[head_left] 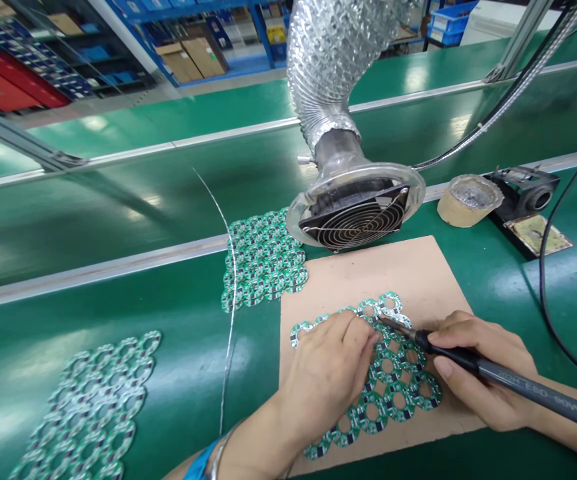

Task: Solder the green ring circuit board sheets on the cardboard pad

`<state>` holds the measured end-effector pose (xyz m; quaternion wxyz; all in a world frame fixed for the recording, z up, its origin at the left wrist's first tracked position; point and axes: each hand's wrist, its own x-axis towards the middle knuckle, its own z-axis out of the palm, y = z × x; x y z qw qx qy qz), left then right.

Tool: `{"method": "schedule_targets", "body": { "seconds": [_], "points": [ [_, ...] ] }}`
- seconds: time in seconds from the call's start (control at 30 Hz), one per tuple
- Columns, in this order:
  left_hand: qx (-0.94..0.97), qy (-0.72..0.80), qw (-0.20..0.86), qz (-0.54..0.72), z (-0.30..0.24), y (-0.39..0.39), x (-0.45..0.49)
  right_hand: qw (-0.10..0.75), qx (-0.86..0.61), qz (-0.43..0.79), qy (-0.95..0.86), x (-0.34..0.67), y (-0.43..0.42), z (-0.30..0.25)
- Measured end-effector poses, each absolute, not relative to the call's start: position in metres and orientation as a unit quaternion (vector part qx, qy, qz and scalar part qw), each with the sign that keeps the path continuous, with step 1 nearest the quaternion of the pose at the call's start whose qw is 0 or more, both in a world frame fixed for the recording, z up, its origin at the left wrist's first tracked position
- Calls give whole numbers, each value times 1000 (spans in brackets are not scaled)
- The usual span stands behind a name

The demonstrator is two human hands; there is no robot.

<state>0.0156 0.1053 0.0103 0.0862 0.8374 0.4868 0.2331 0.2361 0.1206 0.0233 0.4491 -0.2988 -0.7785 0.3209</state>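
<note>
My right hand (493, 373) grips a soldering iron (533, 387) by its dark handle, fingers wrapped like on a pen. The iron's tip touches or hovers just over a panel of green ring-shaped circuit boards (399, 399); which of the two I cannot tell. This panel lies on a brown cardboard sheet (368, 270). Over its left part rests my left hand (325, 367), closed, the fingertips bent down close to the tip. Whatever those fingers hold is hidden, and the hand covers part of the panel.
A fume extractor hood (358, 207) hangs low behind the cardboard. Stacked circuit board panels (263, 260) lie behind-left, another panel (93, 407) further left. A thin silvery wire (233, 280) arcs upward left of the cardboard. A tape roll (468, 200) and iron stand (528, 200) sit back right.
</note>
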Motion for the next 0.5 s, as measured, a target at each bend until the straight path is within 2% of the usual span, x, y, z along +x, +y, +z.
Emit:
{"method": "schedule_targets", "body": {
  "seconds": [0.23, 0.5],
  "points": [
    [815, 500, 148, 255, 16, 104, 6, 463, -293, 328, -770, 238, 116, 23],
    [773, 541, 208, 256, 23, 109, -8, 409, -279, 287, -820, 226, 113, 21]
  ]
}}
